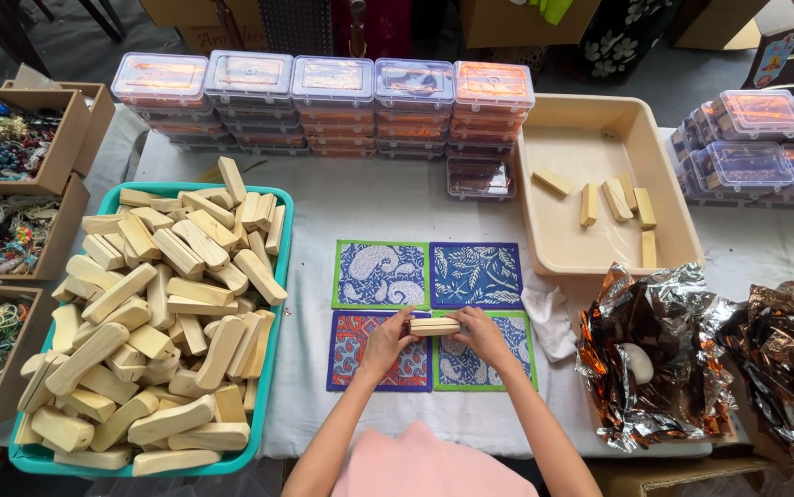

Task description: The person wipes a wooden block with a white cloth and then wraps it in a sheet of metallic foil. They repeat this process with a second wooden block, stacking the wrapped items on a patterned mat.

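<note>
Wooden block (434,325), pale and oblong, is sitting level at centre frame, held between both hands just above four patterned cloth mats (431,313) laid in a square on the worktop (498,405). Left hand (386,342) is gripping the block's left end, fingers (403,322) curled and pinching it. Right hand (481,336) is gripping the right end, fingers (462,319) pinching it likewise. Both forearms are coming in from the lower edge, over a pink garment (420,465).

Teal tub (282,276) at left of frame is holding a big heap of similar wooden blocks. Beige tray (599,248) at upper right is holding a few more blocks, spread apart. Stacks of clear lidded boxes (323,106) are running along the top edge, more at far right. Crumpled foil wrap (654,359) is lying at lower right, a white cloth (549,317) just beside the mats. Cardboard boxes of beads (10,212) are sitting at far left.
</note>
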